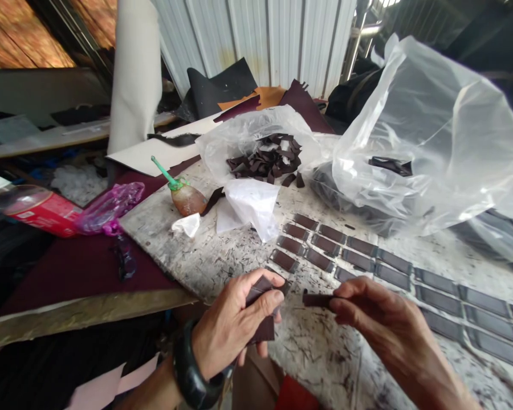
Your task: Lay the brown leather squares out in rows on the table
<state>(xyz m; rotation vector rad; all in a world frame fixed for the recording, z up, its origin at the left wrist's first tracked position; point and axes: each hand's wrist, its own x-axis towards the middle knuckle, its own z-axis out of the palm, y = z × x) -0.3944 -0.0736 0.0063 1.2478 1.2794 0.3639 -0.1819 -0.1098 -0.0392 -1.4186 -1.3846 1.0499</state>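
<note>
The likeliest slip I see here is the single dark leather strip point(318, 299) sliding out of my right hand point(367, 313), because only the fingertips pinch one end of it and the rest juts out free over the scuffed white worktable point(222, 256). If it drops, it could land crooked on the rows of laid-out strips point(393, 261) just beyond and knock their spacing askew. My left hand point(233, 324) carries a second risk: it clamps a small stack of dark pieces point(263, 310) between thumb and curled fingers, and the lower pieces hang past the palm near the table edge, so a loosened thumb could shed one onto the floor. The glue bottle point(183, 193) with its green nozzle lies tilted on the table well apart from my hands, and I judge a careless sweep of the left forearm could roll it toward the white cloth point(252, 208) beside it. As to pose, the left hand is turned palm inward, wrist bent, a black bracelet point(192, 373) on the wrist, fingers closed tight on the stack. The right hand reaches in from the lower right, knuckles up, thumb and forefinger pressed together on the strip's right end, holding it level and pointing at the left hand, the two near but not touching. Farther back a clear plastic bag point(431, 131) billows over more dark stock, and a heap of cut scraps point(267, 156) sits on another sheet.
</note>
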